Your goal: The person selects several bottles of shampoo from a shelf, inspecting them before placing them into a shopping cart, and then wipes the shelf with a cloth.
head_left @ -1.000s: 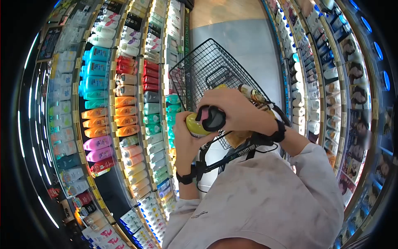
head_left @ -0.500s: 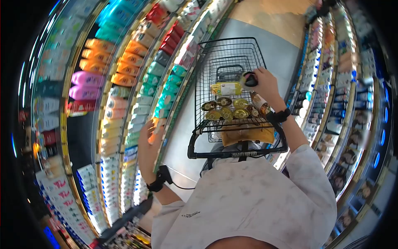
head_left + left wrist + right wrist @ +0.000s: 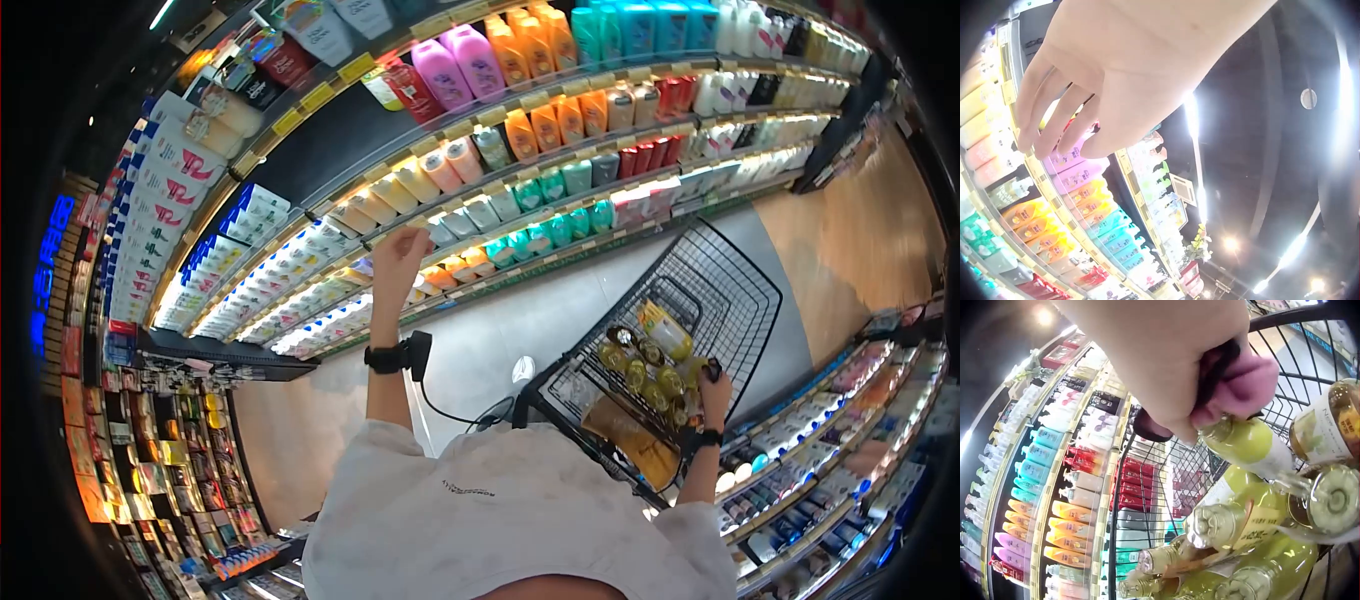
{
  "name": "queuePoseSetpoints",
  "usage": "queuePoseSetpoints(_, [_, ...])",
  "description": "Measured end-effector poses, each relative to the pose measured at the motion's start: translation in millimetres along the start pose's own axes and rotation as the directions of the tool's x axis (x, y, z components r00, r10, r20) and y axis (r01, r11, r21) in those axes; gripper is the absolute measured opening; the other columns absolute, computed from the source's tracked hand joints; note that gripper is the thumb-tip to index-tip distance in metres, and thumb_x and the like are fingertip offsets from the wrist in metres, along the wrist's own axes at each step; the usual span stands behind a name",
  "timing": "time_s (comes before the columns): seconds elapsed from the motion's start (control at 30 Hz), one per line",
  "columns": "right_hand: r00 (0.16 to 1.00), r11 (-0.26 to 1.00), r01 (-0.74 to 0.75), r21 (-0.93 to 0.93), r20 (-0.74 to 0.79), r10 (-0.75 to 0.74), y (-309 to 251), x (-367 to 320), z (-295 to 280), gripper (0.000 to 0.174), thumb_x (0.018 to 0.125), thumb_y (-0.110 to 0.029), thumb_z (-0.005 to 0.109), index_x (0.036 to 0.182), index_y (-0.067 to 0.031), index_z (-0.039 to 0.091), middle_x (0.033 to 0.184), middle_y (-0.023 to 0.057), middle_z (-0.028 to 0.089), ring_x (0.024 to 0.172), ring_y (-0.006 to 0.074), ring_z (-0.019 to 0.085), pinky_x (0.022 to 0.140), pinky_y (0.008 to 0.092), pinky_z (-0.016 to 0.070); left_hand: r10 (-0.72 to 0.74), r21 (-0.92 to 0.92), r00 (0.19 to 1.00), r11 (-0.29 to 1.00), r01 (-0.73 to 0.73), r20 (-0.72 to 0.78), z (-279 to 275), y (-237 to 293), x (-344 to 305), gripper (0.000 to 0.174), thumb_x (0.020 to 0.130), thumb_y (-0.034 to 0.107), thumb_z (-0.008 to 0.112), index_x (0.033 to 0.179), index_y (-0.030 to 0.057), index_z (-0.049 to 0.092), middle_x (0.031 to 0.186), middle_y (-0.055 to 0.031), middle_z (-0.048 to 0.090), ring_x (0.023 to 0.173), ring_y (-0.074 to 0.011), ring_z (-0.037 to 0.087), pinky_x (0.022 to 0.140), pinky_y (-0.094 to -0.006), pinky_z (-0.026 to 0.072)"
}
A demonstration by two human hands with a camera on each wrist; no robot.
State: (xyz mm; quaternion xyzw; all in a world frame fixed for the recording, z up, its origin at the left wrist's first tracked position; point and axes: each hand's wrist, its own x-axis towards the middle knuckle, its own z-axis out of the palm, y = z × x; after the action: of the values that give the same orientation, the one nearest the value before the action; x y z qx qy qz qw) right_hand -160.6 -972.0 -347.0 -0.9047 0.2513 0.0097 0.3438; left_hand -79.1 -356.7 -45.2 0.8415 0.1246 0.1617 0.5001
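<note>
Right hand (image 3: 716,398) has a yellow-green bottle (image 3: 1244,442) by its top end, where something black and pink shows, just beside other bottles (image 3: 1225,522) in the cart (image 3: 1310,314). Left hand (image 3: 400,255) is empty, fingers loosely curled, near the shelves (image 3: 325,155).

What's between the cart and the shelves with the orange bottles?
A strip of grey floor; the head view shows it between the cart and the shelves.
</note>
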Motion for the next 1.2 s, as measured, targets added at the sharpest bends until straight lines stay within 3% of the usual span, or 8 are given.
queuePoseSetpoints(0.07, [0.951, 0.96, 0.28, 0.015, -0.136, -0.276, 30, 5, 6, 0.036, 0.083, -0.033, 0.074, 0.089, 0.0014, 0.065, 0.065, 0.0128, 0.064, 0.048, 0.025, 0.062, 0.046, 0.0381, 0.0477, 0.019, -0.046, 0.999, 0.999, -0.021, -0.05, -4, -19, 31, 0.021, 0.095, 0.015, 0.065, 0.101, -0.0049, 0.068, 0.086, -0.0106, 0.074, 0.082, -0.0157, 0.071, 0.076, -0.028, 0.0543])
queuePoseSetpoints(0.27, [0.909, 0.839, -0.282, 0.464, -0.15, 0.388, -22, -38, -75, 0.063, 0.081, -0.032, 0.082, 0.126, 0.0001, 0.051, 0.076, 0.0076, 0.064, 0.059, 0.0118, 0.061, 0.045, 0.0244, 0.0451, 0.24, -0.032, 0.94, 0.966, -0.255, -0.241, -43, -73, 166, 0.023, 0.095, 0.016, 0.064, 0.106, -0.0036, 0.069, 0.093, -0.0099, 0.073, 0.084, -0.0151, 0.069, 0.079, -0.0269, 0.0537])
queuePoseSetpoints(0.53, [0.814, 0.534, 0.118, 0.837, -0.389, 0.431, -164, -138, -66, 0.038, 0.089, -0.026, 0.076, 0.113, -0.004, 0.057, 0.08, 0.0051, 0.062, 0.063, 0.0142, 0.058, 0.053, 0.0266, 0.0446, 0.147, -0.11, 0.88, 0.97, -0.218, -0.451, -54, -116, 375, 0.058, 0.079, 0.025, 0.084, 0.122, -0.0062, 0.059, 0.126, -0.0223, 0.062, 0.118, -0.0269, 0.06, 0.1, -0.037, 0.0486])
queuePoseSetpoints(0.63, [0.846, 0.755, -0.035, 0.654, -0.384, 0.371, -206, -172, -49, 0.077, 0.089, -0.033, 0.076, 0.149, -0.003, 0.037, 0.146, 0.0171, 0.044, 0.129, 0.0226, 0.048, 0.103, 0.0327, 0.0408, 0.213, -0.165, 0.953, 0.954, -0.251, -0.215, -67, -126, 441, 0.064, 0.077, 0.029, 0.086, 0.127, -0.0004, 0.06, 0.125, -0.0137, 0.065, 0.115, -0.0231, 0.061, 0.103, -0.0346, 0.0457])
queuePoseSetpoints(0.7, [0.784, 0.673, -0.098, 0.733, -0.359, 0.506, -302, -189, -33, 0.077, 0.088, -0.037, 0.077, 0.147, -0.0021, 0.039, 0.146, 0.0144, 0.042, 0.128, 0.0206, 0.045, 0.104, 0.0329, 0.0393, 0.211, -0.367, 0.962, 0.893, -0.261, -0.172, -55, -178, 488, 0.058, 0.075, 0.027, 0.088, 0.12, 0.0005, 0.065, 0.118, -0.0115, 0.068, 0.11, -0.0224, 0.063, 0.1, -0.034, 0.0469])
queuePoseSetpoints(0.93, [0.875, 0.672, -0.066, 0.737, -0.28, 0.394, -368, -204, -4, 0.062, 0.09, -0.044, 0.074, 0.132, -0.0036, 0.053, 0.121, 0.007, 0.059, 0.105, 0.0126, 0.058, 0.084, 0.0267, 0.0482, 0.258, 0.023, 0.845, 0.96, -0.28, -0.468, -46, -150, 447, 0.048, 0.073, 0.021, 0.09, 0.11, -0.0009, 0.068, 0.11, -0.0107, 0.07, 0.101, -0.0209, 0.065, 0.093, -0.0344, 0.0506])
queuePoseSetpoints(1.03, [0.904, 0.447, -0.055, 0.893, -0.146, 0.402, -358, -183, 8, 0.063, 0.094, -0.05, 0.065, 0.133, -0.0021, 0.052, 0.124, 0.0087, 0.059, 0.11, 0.0151, 0.058, 0.091, 0.0278, 0.0472, 0.22, -0.491, 0.808, 0.697, -0.522, -0.547, -68, -127, 365, 0.043, 0.074, 0.004, 0.088, 0.109, -0.0032, 0.063, 0.106, -0.0084, 0.068, 0.095, -0.0149, 0.065, 0.089, -0.0306, 0.0537])
queuePoseSetpoints(1.2, [0.987, 0.32, -0.069, 0.945, 0.019, 0.157, -413, -168, 19, 0.067, 0.101, -0.059, 0.045, 0.131, -0.0002, 0.053, 0.118, 0.0096, 0.062, 0.108, 0.0169, 0.06, 0.093, 0.0284, 0.0483, 0.157, -0.346, 0.876, 0.876, -0.337, -0.455, -97, -104, 278, 0.042, 0.081, 0.002, 0.081, 0.118, -0.0028, 0.064, 0.108, -0.0081, 0.07, 0.097, -0.0134, 0.066, 0.089, -0.0289, 0.0537])
